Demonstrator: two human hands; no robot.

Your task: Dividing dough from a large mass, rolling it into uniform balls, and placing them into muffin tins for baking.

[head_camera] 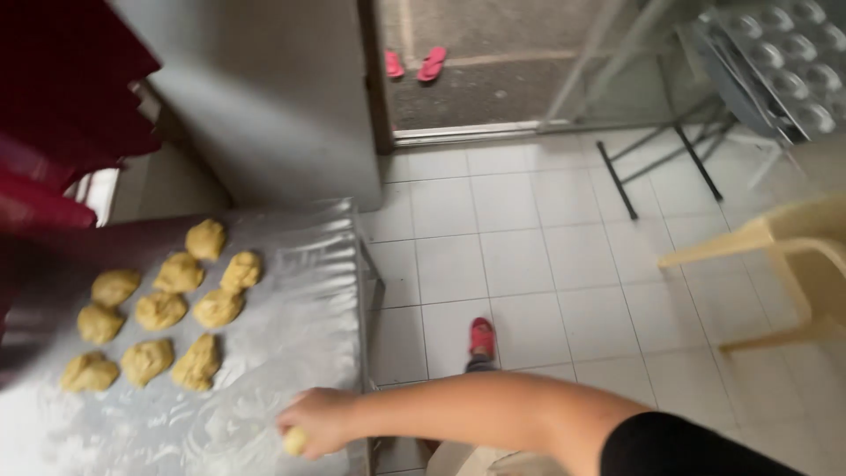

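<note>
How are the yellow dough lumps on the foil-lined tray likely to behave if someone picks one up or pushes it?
The dough lumps look soft: their uneven, pinched shapes suggest they would dent under fingers. They sit flat and lumpy, so they probably would not roll. On the crinkled foil a push might drag or tear the sheet rather than slide the lump cleanly.

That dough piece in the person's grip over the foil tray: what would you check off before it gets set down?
1. Piece held securely: ok. The right hand is closed on a small dough piece.
2. Bare foil under the hand: ok. The foil-lined tray shows open foil there.
3. Clear of the other pieces: ok. The ten dough lumps sit apart, toward the tray's far left.
4. Hand over the tray, not past its edge: ok, though close to the right edge.
5. Left hand free to help: cannot tell, it is out of view.
6. Piece size matches the lumps: cannot tell, mostly hidden by the fingers.
</note>
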